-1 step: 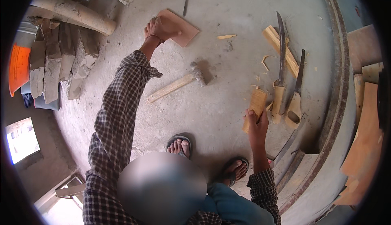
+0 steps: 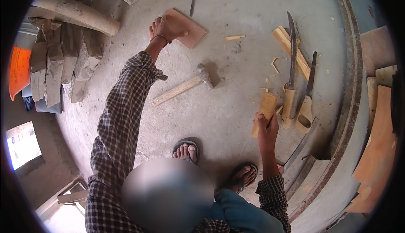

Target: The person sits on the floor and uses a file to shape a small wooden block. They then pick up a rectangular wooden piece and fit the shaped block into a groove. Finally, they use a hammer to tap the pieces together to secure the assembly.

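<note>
Nearest to you, your two sandalled feet (image 2: 185, 150) are standing on the dusty concrete floor (image 2: 236, 51). Just beyond them, your right hand (image 2: 265, 127) is closing around the lower end of a short pale wooden block (image 2: 264, 111), holding it roughly upright with its far end tilting away from you. Just beside the block, on its right, two long curved blades with wooden handles (image 2: 291, 81) are lying side by side on the floor, their tips pointing away. A pale wooden strip (image 2: 291, 51) is lying across under the longer blade. Toward the middle of the floor, a hammer (image 2: 185, 87) with a light wooden handle is lying apart from both hands. Farther out, your left arm is reaching forward, and your left hand (image 2: 166, 28) is pressing down on the near corner of a flat reddish board (image 2: 187, 28), fingers spread over it. Beyond the board, a thin dark metal rod (image 2: 193, 3) is lying on the floor.
</note>
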Available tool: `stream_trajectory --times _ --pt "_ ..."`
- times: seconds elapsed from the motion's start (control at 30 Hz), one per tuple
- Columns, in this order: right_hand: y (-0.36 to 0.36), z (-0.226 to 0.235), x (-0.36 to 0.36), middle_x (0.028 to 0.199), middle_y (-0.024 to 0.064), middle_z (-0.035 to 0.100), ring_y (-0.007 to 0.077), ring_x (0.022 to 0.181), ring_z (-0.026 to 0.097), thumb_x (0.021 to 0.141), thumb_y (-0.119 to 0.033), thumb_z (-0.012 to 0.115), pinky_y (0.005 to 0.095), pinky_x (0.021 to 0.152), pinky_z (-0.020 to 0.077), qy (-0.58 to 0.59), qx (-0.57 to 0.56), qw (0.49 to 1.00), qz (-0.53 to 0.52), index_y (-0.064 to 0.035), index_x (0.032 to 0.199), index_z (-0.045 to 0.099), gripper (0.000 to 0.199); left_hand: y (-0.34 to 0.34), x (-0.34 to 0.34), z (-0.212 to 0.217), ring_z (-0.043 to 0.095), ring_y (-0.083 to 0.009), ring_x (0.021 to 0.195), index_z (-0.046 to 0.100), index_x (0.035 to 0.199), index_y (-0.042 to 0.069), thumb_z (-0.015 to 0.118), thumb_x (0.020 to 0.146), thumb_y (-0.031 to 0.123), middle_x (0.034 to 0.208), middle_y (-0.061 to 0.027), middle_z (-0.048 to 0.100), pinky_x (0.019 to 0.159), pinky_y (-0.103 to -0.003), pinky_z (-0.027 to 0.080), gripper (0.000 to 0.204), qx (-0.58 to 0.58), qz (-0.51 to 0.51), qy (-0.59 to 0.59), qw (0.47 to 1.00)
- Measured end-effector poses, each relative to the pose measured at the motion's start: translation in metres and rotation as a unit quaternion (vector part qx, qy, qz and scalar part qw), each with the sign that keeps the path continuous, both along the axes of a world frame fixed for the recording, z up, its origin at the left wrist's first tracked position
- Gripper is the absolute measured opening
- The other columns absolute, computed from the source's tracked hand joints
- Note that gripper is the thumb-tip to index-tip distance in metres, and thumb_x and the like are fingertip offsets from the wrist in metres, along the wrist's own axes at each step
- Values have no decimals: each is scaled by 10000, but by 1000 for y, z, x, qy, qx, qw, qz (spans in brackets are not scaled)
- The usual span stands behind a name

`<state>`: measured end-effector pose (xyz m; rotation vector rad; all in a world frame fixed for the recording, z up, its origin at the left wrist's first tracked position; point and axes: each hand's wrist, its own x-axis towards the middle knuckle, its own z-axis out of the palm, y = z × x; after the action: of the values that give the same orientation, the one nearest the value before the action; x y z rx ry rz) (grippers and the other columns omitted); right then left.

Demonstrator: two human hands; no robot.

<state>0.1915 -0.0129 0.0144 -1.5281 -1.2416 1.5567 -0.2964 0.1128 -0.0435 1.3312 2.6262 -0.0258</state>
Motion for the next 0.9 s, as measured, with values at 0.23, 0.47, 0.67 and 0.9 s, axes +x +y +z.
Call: stream_trajectory --times 0.23,0.47,0.67,0.9 --pt "4 -2 -7 933 61 634 132 804 629 1007 -225 663 295 719 534 7 -12 1000 -8 -2 1151 547 289 3 -5 3 378 -372 1466 313 1601 104 881 544 738 1552 -227 407 1190 -559 301 1358 -12 64 -10 998" --pt "3 5 -6 958 73 654 147 825 646 1009 -314 665 304 742 541 -20 16 999 21 -1 1169 560 367 -32 -22 29 684 -262 1086 653 1315 50 908 736 404 1203 -177 688 901 -381 548 725 326 105 -144 928" --pt "-1 19 -14 919 70 638 138 809 641 994 -189 648 311 723 533 3 38 999 8 -2 1106 554 238 -48 -4 69 694 -144 823 768 1101 36 826 879 249 921 -63 759 742 -300 561 313 492 54 -291 819" --pt "20 40 -22 992 133 645 277 916 655 848 -122 818 397 828 523 -123 248 960 31 12 1182 582 430 -77 109 105 674 -116 830 773 1081 69 782 931 175 943 -43 756 751 -298 565 183 385 89 -479 784"
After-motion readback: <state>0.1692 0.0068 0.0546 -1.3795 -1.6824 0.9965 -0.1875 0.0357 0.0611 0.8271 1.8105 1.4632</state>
